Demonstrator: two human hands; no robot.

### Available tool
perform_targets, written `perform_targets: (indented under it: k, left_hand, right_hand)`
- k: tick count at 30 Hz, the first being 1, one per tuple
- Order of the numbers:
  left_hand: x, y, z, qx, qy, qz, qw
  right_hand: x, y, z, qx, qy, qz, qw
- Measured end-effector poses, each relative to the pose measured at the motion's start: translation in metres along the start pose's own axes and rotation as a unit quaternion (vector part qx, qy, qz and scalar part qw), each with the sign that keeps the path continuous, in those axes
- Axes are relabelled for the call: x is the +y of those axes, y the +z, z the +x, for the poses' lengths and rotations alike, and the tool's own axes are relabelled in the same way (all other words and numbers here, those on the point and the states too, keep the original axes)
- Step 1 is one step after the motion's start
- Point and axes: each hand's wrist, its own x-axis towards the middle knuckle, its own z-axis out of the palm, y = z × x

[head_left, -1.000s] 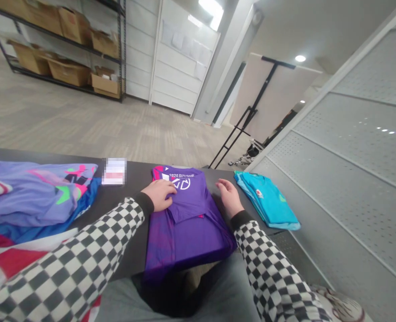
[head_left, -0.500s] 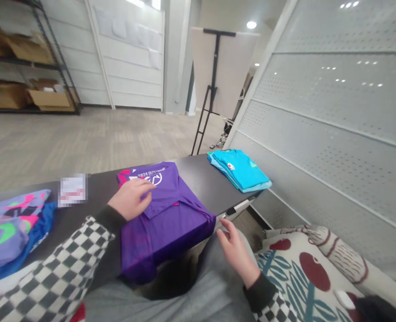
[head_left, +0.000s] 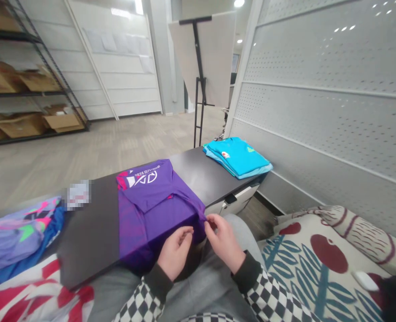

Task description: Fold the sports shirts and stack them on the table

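A purple long-sleeved shirt (head_left: 171,214) with white print lies partly folded on the dark table, one sleeve laid across its front and its lower end draped over the near edge. My right hand (head_left: 223,239) pinches the cloth at the shirt's near right corner. Close beside it, my left hand (head_left: 176,251) is closed at the hanging near edge; whether cloth is between its fingertips is hidden. Farther right on the table lies a stack of folded blue shirts (head_left: 241,156).
Lavender and blue garments (head_left: 19,232) are heaped at the left, with a red-and-white garment (head_left: 33,293) in front. A blurred white card (head_left: 78,194) lies on the dark table (head_left: 87,239). A patterned cushioned seat (head_left: 305,259) and a perforated panel (head_left: 318,112) stand at the right.
My left hand has left the shirt's printed chest and come down to its near edge. My right hand has moved to the shirt's near right corner and pinched it. The view has turned right.
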Motion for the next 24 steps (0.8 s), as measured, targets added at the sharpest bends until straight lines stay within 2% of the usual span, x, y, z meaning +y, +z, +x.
perform_targets:
  k: [3, 6, 9, 14, 16, 19, 21, 24]
  left_hand:
    - [0.006, 0.002, 0.011, 0.025, 0.009, -0.027, 0.999]
    - [0.018, 0.012, 0.02, 0.031, 0.015, -0.031, 0.999]
    - [0.022, 0.023, 0.025, 0.055, -0.011, -0.042, 0.998]
    - [0.018, 0.025, 0.023, 0.102, -0.007, -0.027, 0.994]
    - [0.015, 0.021, 0.019, 0.111, -0.004, -0.019, 0.994]
    - [0.012, 0.016, 0.014, 0.114, -0.014, -0.036, 0.993]
    - [0.011, 0.015, 0.012, 0.121, -0.005, -0.037, 0.992]
    - [0.01, 0.018, 0.012, 0.129, 0.017, -0.046, 0.99]
  right_hand:
    - [-0.004, 0.002, -0.013, -0.033, -0.047, 0.001, 0.998]
    - [-0.003, 0.006, -0.017, -0.11, -0.078, -0.005, 0.991]
    - [-0.004, 0.008, -0.017, -0.171, -0.103, 0.002, 0.98]
    - [-0.01, 0.004, -0.018, -0.207, -0.096, 0.013, 0.973]
    - [-0.009, 0.002, -0.015, -0.186, -0.087, 0.015, 0.979]
    - [-0.009, -0.002, 0.008, -0.096, -0.083, 0.017, 0.992]
    - [-0.013, -0.003, 0.041, -0.05, -0.1, -0.005, 0.994]
    - [-0.027, 0.005, 0.107, -0.062, -0.148, -0.1, 0.982]
